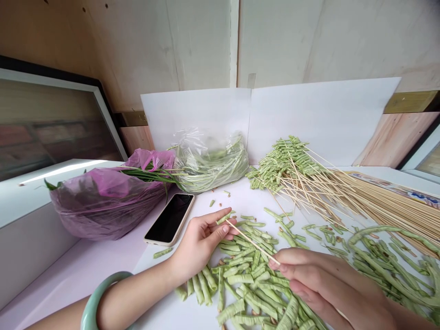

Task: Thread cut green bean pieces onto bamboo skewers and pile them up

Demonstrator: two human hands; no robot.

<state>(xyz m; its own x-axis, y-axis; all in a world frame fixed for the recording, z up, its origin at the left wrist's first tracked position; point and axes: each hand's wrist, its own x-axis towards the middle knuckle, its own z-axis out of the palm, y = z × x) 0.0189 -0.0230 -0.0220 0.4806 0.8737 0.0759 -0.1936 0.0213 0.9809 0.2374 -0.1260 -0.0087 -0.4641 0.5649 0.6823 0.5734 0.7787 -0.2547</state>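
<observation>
Head view: a cut piece of green long bean (223, 218) is being pinched between the thumb and fingers of the left hand (202, 238), above the white worktop (161, 298). A thin bamboo skewer (252, 243) is being pinched in the right hand (319, 284), with its tip reaching the bean piece. A heap of cut beans (247, 279) is lying beneath both hands, and a phone (169, 219) is lying face up to the left. Beans threaded on skewers (285, 165) are lying far right, beside a bundle of bare skewers (378, 201), while a clear plastic bag of long beans (209, 162) is sitting at the far edge.
</observation>
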